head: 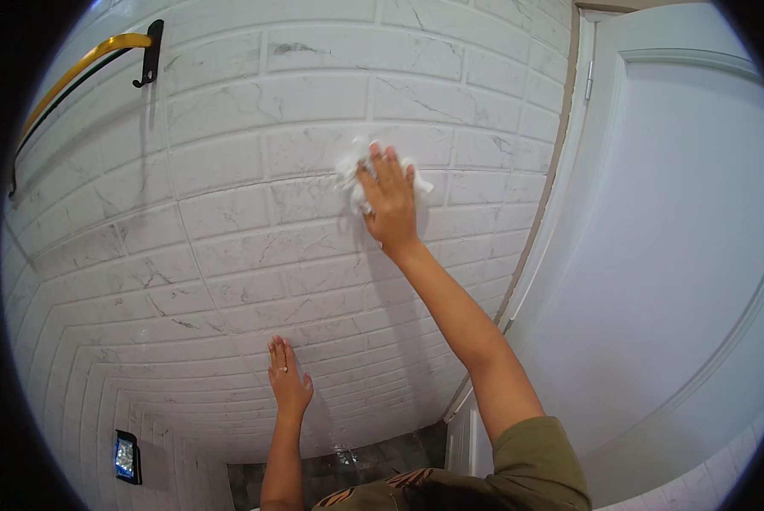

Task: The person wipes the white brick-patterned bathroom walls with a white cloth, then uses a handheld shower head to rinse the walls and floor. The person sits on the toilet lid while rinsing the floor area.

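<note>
My right hand (391, 201) presses a crumpled white cloth or tissue (423, 186) flat against the white marble-patterned brick wall (318, 147), fingers pointing up. The wad sticks out on both sides of the fingers. Lower and to the left, my left hand (289, 380) rests against or very near the same wall, fingers up and thumb apart, with a ring on one finger. Nothing shows in it.
A gold and black rail (110, 45) with a hook is mounted at upper left. On the right stands a white panelled door (694, 223) in its frame. A small black holder with a blue pack (126, 457) hangs at lower left, above dark floor tiles (369, 461).
</note>
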A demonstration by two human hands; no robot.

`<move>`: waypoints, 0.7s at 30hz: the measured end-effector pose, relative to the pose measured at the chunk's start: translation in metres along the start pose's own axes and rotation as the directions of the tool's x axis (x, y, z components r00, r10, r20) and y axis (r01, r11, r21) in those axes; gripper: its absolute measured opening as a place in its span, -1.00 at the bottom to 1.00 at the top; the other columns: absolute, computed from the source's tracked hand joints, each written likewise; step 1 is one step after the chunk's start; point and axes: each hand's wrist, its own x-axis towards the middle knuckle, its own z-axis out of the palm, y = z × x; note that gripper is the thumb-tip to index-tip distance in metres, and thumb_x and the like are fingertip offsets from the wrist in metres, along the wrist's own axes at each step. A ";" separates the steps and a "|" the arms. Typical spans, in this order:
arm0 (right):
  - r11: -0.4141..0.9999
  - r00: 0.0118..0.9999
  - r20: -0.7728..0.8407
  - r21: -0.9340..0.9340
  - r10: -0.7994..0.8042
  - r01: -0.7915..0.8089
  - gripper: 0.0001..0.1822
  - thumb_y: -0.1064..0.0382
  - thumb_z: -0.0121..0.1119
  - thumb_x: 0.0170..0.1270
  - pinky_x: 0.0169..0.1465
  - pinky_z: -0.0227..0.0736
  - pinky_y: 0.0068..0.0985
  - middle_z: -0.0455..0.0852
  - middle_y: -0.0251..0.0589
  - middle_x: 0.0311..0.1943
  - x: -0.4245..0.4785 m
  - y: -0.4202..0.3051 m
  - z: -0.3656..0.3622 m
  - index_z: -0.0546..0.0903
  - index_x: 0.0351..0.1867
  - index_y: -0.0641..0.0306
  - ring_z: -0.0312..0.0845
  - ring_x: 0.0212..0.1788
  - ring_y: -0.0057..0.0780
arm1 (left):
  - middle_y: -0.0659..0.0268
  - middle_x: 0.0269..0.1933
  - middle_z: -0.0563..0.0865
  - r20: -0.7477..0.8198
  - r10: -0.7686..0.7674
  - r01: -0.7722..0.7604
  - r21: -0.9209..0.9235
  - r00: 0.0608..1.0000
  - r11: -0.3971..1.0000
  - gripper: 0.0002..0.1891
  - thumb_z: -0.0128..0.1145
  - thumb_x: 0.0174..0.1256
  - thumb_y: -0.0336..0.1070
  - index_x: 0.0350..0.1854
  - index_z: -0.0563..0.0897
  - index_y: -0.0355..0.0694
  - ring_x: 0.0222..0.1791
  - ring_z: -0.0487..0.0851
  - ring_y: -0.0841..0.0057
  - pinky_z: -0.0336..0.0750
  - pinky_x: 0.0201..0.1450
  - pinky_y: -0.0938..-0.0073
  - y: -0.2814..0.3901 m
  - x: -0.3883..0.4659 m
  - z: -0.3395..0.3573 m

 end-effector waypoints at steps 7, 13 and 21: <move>0.996 0.995 0.071 -0.053 -0.065 0.069 -0.40 0.40 0.20 0.04 0.43 -0.02 -0.01 0.21 -0.20 0.45 0.002 0.043 -0.025 0.51 0.22 0.07 0.06 0.48 -0.15 | 0.15 0.56 -0.11 0.011 -0.007 0.007 0.013 1.000 1.000 -0.01 0.23 -0.02 -0.49 0.51 -0.03 -0.20 0.54 -0.10 0.10 0.18 0.31 -0.12 0.000 -0.001 -0.001; 0.977 0.984 -0.085 -0.133 0.158 -0.168 -0.35 0.43 0.19 0.02 0.43 -0.04 0.01 0.16 -0.13 0.46 0.000 0.106 -0.042 0.46 0.26 0.15 0.00 0.49 -0.08 | 0.11 0.55 -0.09 0.010 0.008 -0.008 0.008 1.000 1.000 0.02 0.24 -0.07 -0.50 0.51 -0.04 -0.23 0.54 -0.08 0.08 0.16 0.35 -0.03 -0.004 -0.004 0.001; 0.918 0.928 -0.114 -0.144 0.356 -0.370 -0.28 0.46 0.23 -0.04 0.43 -0.05 -0.05 0.09 0.02 0.46 -0.061 0.135 -0.040 0.39 0.28 0.26 -0.08 0.49 0.03 | -0.05 0.53 -0.13 -0.031 0.039 -0.043 -0.149 0.999 0.988 0.07 0.28 -0.13 -0.55 0.51 -0.07 -0.26 0.52 -0.15 -0.08 -0.07 0.49 0.12 0.003 -0.002 0.007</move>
